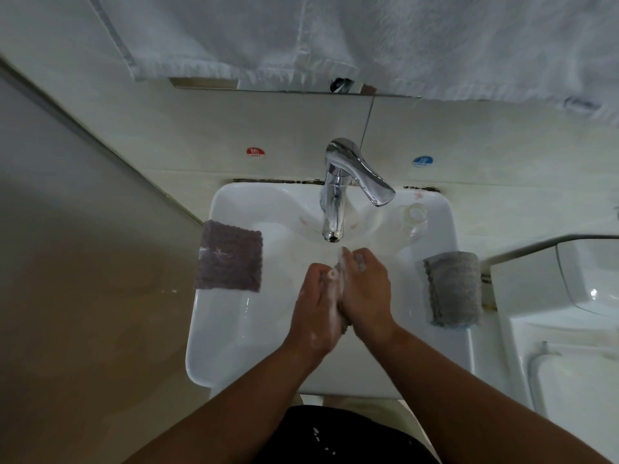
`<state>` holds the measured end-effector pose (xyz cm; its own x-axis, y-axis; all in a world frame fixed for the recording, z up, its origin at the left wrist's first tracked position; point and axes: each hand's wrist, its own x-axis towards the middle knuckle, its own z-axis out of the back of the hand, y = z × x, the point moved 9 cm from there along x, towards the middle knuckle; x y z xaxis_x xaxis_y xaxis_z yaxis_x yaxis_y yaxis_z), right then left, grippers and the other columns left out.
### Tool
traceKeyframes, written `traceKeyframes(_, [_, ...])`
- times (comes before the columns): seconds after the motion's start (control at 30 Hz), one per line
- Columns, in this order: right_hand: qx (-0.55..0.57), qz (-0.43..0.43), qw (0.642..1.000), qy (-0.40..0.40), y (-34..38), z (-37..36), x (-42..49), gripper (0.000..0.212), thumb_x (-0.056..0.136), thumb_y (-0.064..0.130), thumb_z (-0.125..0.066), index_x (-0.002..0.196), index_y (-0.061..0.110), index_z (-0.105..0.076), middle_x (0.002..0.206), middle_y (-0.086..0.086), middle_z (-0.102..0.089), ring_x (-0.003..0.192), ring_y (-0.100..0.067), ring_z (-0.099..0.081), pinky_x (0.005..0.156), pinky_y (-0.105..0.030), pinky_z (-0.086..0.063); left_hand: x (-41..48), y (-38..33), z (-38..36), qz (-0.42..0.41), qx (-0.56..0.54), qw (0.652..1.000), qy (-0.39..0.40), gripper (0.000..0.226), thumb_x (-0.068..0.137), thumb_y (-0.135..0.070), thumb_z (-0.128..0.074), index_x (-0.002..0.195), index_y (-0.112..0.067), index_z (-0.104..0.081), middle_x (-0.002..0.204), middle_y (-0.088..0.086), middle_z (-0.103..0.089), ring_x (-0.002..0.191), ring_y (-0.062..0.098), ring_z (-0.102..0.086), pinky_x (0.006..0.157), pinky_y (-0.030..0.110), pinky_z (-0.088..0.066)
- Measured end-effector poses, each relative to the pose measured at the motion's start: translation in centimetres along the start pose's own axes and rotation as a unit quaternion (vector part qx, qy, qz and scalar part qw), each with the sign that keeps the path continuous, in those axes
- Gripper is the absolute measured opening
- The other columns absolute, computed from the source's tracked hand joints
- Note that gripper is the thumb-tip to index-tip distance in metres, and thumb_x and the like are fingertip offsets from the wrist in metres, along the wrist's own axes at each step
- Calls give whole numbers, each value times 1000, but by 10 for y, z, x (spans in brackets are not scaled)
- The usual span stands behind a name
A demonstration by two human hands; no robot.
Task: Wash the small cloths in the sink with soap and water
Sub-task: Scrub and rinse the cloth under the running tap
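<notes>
Both left hand (316,306) and right hand (366,289) clutch the sudsy small grey cloth (345,322), best rubbed firmly against itself over the white sink (214,329).

Small tiled bathroom, dim cool light.
Pale tile wall (167,128) across 12, white towel (402,38) hanging over it at 12 to 1. Red HOT sticker (255,152) at 11, blue sticker (422,161) at 1. Brown floor (83,313) at 9. White fixture (552,329) at 3.
</notes>
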<state>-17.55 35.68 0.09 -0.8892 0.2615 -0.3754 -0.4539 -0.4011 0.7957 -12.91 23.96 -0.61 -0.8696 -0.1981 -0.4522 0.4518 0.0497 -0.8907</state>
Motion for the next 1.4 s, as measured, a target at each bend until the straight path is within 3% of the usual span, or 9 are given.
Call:
traceKeyframes(0.13, [-10, 85, 994, 69, 21, -20, -46, 27, 98, 46, -57, 81, 25, -57, 76, 7, -67, 69, -6, -63, 64, -24, -46, 20, -8, 28, -4, -28, 998, -55, 13, 105, -7, -42, 96, -15, -49, 86, 8, -57, 73, 13, -55, 66, 26, -48])
traceKeyframes(0.3, [18, 7, 1000, -1, 1, -2, 0, 31, 101, 40, -55, 82, 15, -59, 75, 3, -67, 74, -16, -64, 72, -33, -46, -3, 6, -1, 7, 10, 1000, 3, 18, 101, -27, -51, 91, -13, -50, 77, -2, -58, 59, 4, -59, 51, 19, -49])
traceKeyframes(0.5, [-19, 72, 995, 62, 17, -16, -47, 31, 98, 47, -56, 78, 23, -56, 71, 6, -65, 66, -3, -61, 59, -19, -41, 18, -1, 28, 14, -46, 997, -53, 17, 106, -9, -40, 92, -15, -48, 83, 3, -54, 75, 15, -54, 66, 24, -48])
traceKeyframes(0.67, [32, 2, 999, -4, -4, -1, 4, 38, 101, 43, -54, 76, 14, -58, 67, 2, -63, 66, -10, -61, 66, -34, -45, -6, -7, -1, 15, -34, 999, 22, 21, 105, -33, -50, 89, -19, -50, 80, 4, -58, 74, 21, -58, 62, 38, -54])
traceKeyframes(0.8, [27, 70, 996, 45, 11, -13, -41, 31, 101, 40, -56, 79, 17, -57, 67, 5, -61, 64, -4, -61, 58, -19, -41, 17, -16, 24, -25, 17, 998, -58, 12, 104, -30, -46, 95, -30, -53, 90, -3, -62, 84, 13, -62, 80, 42, -54])
traceKeyframes(0.87, [10, 109, 993, 43, 16, -14, -47, 30, 102, 40, -54, 79, 20, -55, 68, 8, -59, 66, -2, -61, 58, -13, -40, 15, -19, 25, -38, 26, 997, -61, 20, 106, -20, -43, 94, -32, -53, 91, -6, -61, 82, 2, -60, 78, 30, -51])
traceKeyframes(1.03, [50, 9, 999, 0, -11, -2, -2, 34, 102, 40, -54, 77, 17, -58, 69, 2, -65, 66, -8, -63, 67, -33, -47, -5, -16, 0, -28, -27, 999, 22, 20, 100, -34, -56, 88, -19, -51, 68, 3, -57, 62, 21, -55, 54, 36, -47])
traceKeyframes(1.2, [19, 71, 996, 48, 3, -15, -46, 30, 102, 42, -52, 80, 21, -55, 69, 4, -64, 65, -6, -62, 60, -26, -47, 20, 2, 27, 13, -51, 996, -69, 7, 90, -32, -59, 87, -28, -55, 81, -1, -59, 77, 20, -57, 76, 45, -48])
traceKeyframes(1.4, [9, 58, 998, 6, -8, -2, -13, 28, 106, 36, -45, 89, 16, -57, 73, 4, -62, 67, -6, -61, 64, -32, -47, 3, -7, 1, -22, -2, 1000, 12, 22, 90, -45, -56, 82, -24, -53, 67, 1, -58, 65, 23, -56, 63, 45, -48])
